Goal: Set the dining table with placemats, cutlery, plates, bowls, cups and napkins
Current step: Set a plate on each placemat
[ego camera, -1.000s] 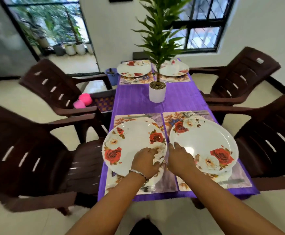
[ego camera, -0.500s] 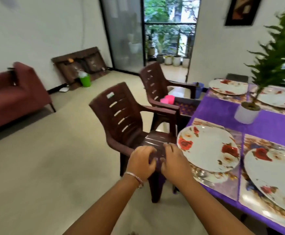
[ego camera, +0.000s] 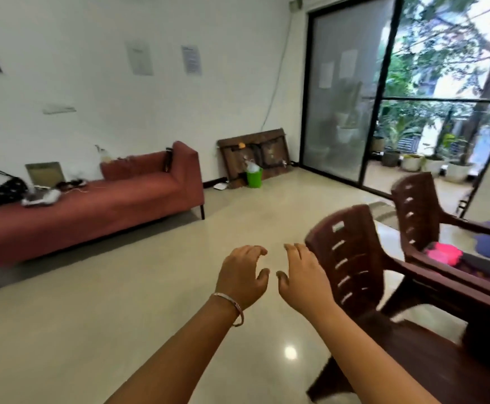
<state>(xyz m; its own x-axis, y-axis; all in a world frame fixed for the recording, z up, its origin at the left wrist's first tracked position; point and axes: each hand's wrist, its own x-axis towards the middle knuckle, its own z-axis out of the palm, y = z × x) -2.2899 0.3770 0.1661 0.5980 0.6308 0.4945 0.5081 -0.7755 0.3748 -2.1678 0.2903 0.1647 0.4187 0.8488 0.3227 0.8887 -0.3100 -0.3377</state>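
Left hand [ego camera: 242, 275], right hand [ego camera: 302, 277]: loosely curled, empty.

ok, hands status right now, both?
Left hand: open, fingers loosely curled, holding nothing.
Right hand: open, fingers loosely curled, holding nothing.

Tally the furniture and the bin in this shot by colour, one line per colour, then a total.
Brown chairs: 2, the near chair and the far chair
Red sofa: 1
Green bin: 1
Total: 4
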